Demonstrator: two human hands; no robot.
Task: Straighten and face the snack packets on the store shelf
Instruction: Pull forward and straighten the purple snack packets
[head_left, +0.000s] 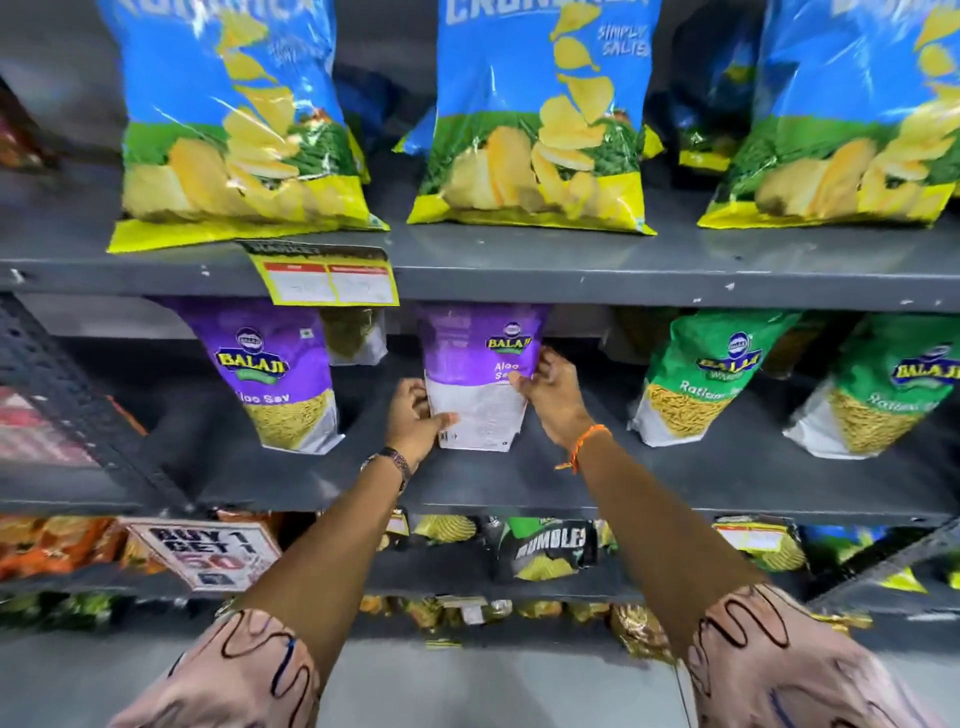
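Note:
A purple and white Balaji Aloo Sev packet (475, 374) stands upright in the middle of the grey middle shelf (519, 483), turned so its side and back print show. My left hand (418, 418) grips its lower left edge. My right hand (550, 387) pinches its right edge beside the label. Another purple Aloo Sev packet (275, 374) stands to the left, facing front. Two green Balaji packets (701, 374) (883, 384) lean at the right of the same shelf.
Three large blue chip bags (239, 119) (540, 114) (852, 119) stand on the upper shelf, with a yellow price tag (327, 278) on its edge. The lower shelves hold dark and orange packets and a "Buy 1 Get 1" sign (205, 553).

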